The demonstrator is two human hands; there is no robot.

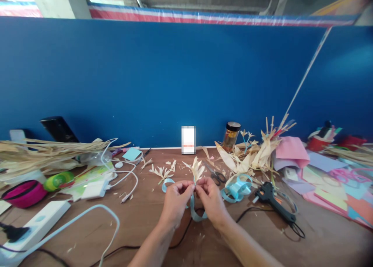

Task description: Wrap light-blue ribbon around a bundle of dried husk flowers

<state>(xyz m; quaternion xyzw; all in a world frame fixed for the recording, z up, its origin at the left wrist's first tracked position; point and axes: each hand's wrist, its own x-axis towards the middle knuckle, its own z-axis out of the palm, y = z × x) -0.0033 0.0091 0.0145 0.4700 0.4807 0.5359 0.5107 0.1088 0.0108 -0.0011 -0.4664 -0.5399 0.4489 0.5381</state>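
Note:
A pale dried-husk flower (197,169) stands upright between my two hands above the table. My left hand (179,197) is closed, thumb and fingertips pinching at the flower's base. My right hand (210,195) is also closed, its fingertips at the same base from the other side. Light blue ribbon (196,212) is at the base and hangs in a loop below my fingers. How it is fastened there is hidden. Just beyond my left hand lie another husk flower (163,173) and a blue ribbon curl (166,185). Scissors (218,176) rest behind my right hand.
Coiled blue ribbon (237,188) and a black glue gun (275,203) lie to the right, near loose husks (247,160) and a lidded jar (231,136). Leftward are a power strip (43,224) and white cables (116,216). A blue partition (163,80) borders the back.

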